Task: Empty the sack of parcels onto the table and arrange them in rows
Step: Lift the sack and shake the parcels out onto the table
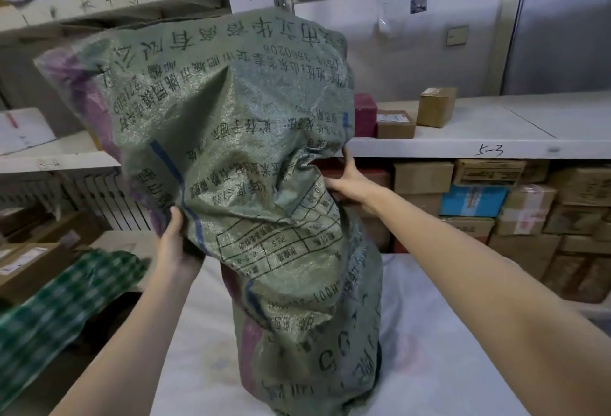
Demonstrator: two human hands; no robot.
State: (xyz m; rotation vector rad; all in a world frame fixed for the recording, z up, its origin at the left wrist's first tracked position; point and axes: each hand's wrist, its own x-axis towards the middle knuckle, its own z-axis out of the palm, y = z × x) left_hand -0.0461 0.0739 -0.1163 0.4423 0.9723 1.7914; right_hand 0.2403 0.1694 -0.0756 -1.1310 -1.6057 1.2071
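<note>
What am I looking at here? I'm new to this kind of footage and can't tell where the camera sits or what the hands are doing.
There is no machine here, only a person working with bare hands. The single picture comes from a wide-angle camera worn on the person's head, looking forward and down, so the two forearms reach in from the bottom edge.

The left hand and the right hand each grip a side of a big green woven sack printed with upside-down writing. Its upper part is lifted while its lower end rests on the white table. No parcels have spilled onto the table that I can see.

Behind stand shelves holding cardboard boxes, with more boxes stacked underneath. A green checked bag lies at the left.
</note>
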